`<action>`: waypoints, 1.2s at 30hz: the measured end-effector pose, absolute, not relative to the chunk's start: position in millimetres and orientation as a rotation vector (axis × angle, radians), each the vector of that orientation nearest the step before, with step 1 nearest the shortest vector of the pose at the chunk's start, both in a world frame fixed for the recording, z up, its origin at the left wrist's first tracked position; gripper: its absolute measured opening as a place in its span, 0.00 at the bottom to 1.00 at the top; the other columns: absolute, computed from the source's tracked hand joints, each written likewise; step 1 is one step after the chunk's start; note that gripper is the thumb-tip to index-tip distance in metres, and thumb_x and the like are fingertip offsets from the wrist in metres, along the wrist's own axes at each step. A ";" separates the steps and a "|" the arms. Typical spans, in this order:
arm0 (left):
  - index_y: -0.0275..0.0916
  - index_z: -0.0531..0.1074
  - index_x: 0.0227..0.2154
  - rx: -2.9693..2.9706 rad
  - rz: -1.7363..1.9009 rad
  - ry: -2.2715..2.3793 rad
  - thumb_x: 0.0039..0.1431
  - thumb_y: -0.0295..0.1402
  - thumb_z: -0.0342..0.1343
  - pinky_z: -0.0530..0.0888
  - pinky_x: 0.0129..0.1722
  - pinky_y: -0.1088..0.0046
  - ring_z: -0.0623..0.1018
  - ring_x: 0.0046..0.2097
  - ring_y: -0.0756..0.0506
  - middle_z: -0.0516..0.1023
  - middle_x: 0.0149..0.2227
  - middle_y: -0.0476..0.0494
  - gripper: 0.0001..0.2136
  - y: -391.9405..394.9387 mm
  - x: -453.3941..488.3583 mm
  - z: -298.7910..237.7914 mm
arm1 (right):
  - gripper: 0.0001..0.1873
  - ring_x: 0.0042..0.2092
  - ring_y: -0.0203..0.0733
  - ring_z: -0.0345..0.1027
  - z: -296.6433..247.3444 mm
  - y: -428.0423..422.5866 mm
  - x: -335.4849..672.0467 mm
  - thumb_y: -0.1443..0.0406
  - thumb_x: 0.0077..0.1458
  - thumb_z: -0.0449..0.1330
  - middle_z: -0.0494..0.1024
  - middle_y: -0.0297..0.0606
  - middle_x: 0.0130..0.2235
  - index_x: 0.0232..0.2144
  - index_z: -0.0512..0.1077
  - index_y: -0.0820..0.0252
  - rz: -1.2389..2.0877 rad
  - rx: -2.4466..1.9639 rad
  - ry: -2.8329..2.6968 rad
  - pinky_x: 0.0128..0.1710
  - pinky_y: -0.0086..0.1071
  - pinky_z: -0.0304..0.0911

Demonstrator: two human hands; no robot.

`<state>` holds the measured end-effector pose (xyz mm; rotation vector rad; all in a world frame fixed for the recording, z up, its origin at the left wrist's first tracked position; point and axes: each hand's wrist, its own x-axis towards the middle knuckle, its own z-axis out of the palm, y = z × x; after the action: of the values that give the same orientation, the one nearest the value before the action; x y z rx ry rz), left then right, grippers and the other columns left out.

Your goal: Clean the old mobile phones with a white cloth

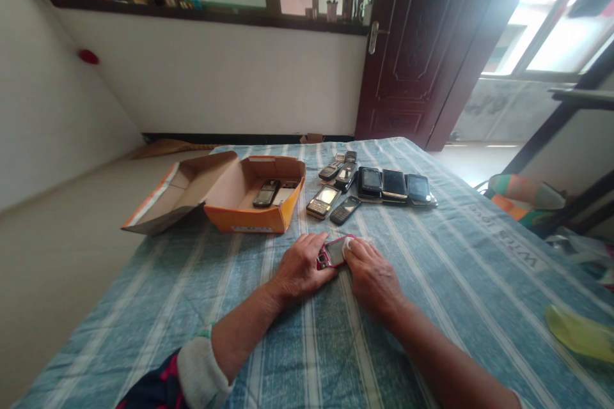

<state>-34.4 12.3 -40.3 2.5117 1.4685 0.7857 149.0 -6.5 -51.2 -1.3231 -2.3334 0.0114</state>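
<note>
Forearms (429,342) slanted inward, left hand (298,270) closed round pink phone (334,252), right hand (377,276) closed on white wad (347,245).

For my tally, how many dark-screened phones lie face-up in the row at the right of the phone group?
3 on top, side by side: the left-end phone, the middle phone and the right-end phone. More may be hidden beneath them.

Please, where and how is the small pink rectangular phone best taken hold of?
I would grip the small pink phone by its keypad end from the left, thumb on the near edge, fingers on the far one, as the left hand does. Its flat, narrow body suits this pinch, and the right hand holds white cloth at the other.
</note>
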 end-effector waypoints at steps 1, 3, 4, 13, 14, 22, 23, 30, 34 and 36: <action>0.36 0.69 0.49 2.505 0.784 1.469 0.46 0.36 0.64 0.74 0.46 0.58 0.76 0.45 0.36 0.77 0.43 0.37 0.25 11.9 -34.4 -39.6 | 0.17 0.57 0.49 0.61 -51.2 -4.6 151.3 0.75 0.59 0.51 0.73 0.51 0.50 0.48 0.71 0.68 0.009 -1.354 -2.322 0.58 0.40 0.56; 0.37 0.68 0.50 2.496 0.780 1.473 0.45 0.36 0.64 0.74 0.47 0.58 0.76 0.46 0.36 0.77 0.43 0.38 0.26 11.5 -34.5 -39.0 | 0.16 0.56 0.49 0.61 -50.7 -2.2 154.6 0.75 0.59 0.50 0.73 0.51 0.50 0.47 0.71 0.68 0.005 -1.399 -2.313 0.59 0.39 0.55; 0.37 0.68 0.50 2.493 0.778 1.477 0.45 0.35 0.65 0.73 0.47 0.58 0.75 0.46 0.36 0.77 0.44 0.38 0.27 11.4 -34.5 -39.0 | 0.16 0.56 0.50 0.61 -50.4 -2.0 155.4 0.75 0.59 0.50 0.73 0.51 0.50 0.47 0.72 0.68 0.001 -1.413 -2.313 0.59 0.40 0.55; 0.36 0.70 0.48 2.492 0.772 1.466 0.45 0.35 0.65 0.74 0.46 0.57 0.75 0.45 0.36 0.77 0.42 0.38 0.25 11.4 -33.1 -37.6 | 0.16 0.52 0.49 0.63 -49.0 -3.0 153.3 0.76 0.58 0.50 0.74 0.47 0.47 0.42 0.73 0.61 -0.017 -1.459 -2.291 0.55 0.39 0.57; 0.36 0.70 0.47 2.492 0.769 1.462 0.45 0.35 0.65 0.74 0.46 0.57 0.76 0.44 0.36 0.77 0.42 0.38 0.24 11.7 -32.6 -37.1 | 0.15 0.52 0.49 0.63 -48.3 -0.9 152.9 0.76 0.58 0.49 0.74 0.47 0.48 0.42 0.73 0.62 -0.005 -1.458 -2.293 0.55 0.38 0.57; 0.35 0.70 0.49 2.526 0.761 1.439 0.48 0.34 0.63 0.74 0.46 0.57 0.76 0.44 0.37 0.77 0.42 0.36 0.23 15.3 -31.5 -40.5 | 0.14 0.47 0.47 0.65 -40.5 18.7 144.8 0.75 0.59 0.49 0.74 0.44 0.44 0.36 0.72 0.59 0.032 -1.513 -2.315 0.49 0.35 0.58; 0.34 0.70 0.49 2.529 0.762 1.440 0.49 0.34 0.62 0.74 0.46 0.57 0.76 0.44 0.36 0.77 0.42 0.36 0.23 15.6 -31.6 -41.1 | 0.14 0.47 0.47 0.65 -39.6 19.2 144.1 0.75 0.59 0.49 0.75 0.43 0.44 0.35 0.72 0.59 0.035 -1.530 -2.316 0.48 0.35 0.58; 0.35 0.69 0.48 2.515 0.719 1.487 0.49 0.35 0.63 0.74 0.45 0.59 0.75 0.43 0.37 0.76 0.41 0.38 0.23 12.4 -29.5 -35.4 | 0.15 0.45 0.46 0.66 -26.6 5.6 149.1 0.74 0.58 0.48 0.75 0.43 0.43 0.41 0.73 0.62 0.131 -1.654 -2.358 0.42 0.33 0.56; 0.33 0.70 0.47 2.496 0.679 1.491 0.48 0.35 0.64 0.73 0.45 0.60 0.74 0.43 0.38 0.76 0.41 0.38 0.22 10.0 -27.8 -30.0 | 0.17 0.45 0.46 0.66 -19.7 -0.9 151.6 0.74 0.60 0.47 0.74 0.43 0.44 0.43 0.73 0.62 0.120 -1.728 -2.407 0.41 0.32 0.55; 0.33 0.70 0.47 2.491 0.670 1.486 0.48 0.34 0.64 0.73 0.45 0.61 0.73 0.43 0.38 0.76 0.41 0.38 0.22 9.9 -27.7 -29.8 | 0.17 0.44 0.46 0.66 -19.3 0.2 151.1 0.74 0.60 0.46 0.74 0.43 0.43 0.45 0.73 0.61 0.073 -1.756 -2.431 0.40 0.33 0.55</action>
<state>-27.7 9.9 -29.8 2.4913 1.4857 0.6704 151.1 0.2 -19.3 -1.7558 -2.4307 0.0727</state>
